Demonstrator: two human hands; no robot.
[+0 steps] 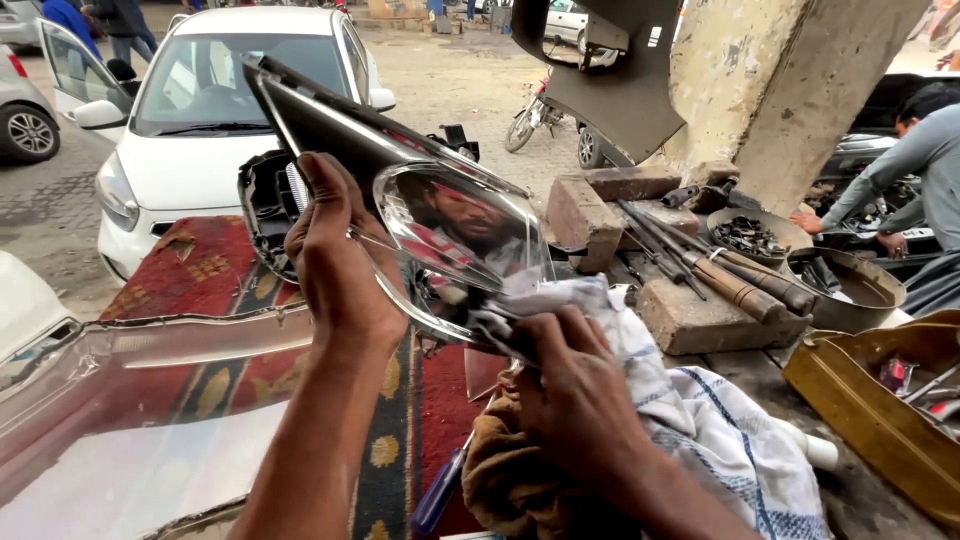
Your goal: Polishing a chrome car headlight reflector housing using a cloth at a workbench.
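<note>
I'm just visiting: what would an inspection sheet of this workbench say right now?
Surface: red patterned rug over the bench.
Job's things: side mirror housing, checked cloth.
Clutter: bricks, wooden-handled tools, metal bowls, blue screwdriver, clear headlight lens.
Hands: left hand grips the housing; right hand presses the cloth to it.
Cables: nothing seen.
Surroundings: white car, motorcycle, a person at work on the right.

White car [215, 100] parked on paved yard [460, 80] beside concrete pillar [780, 90].
</note>
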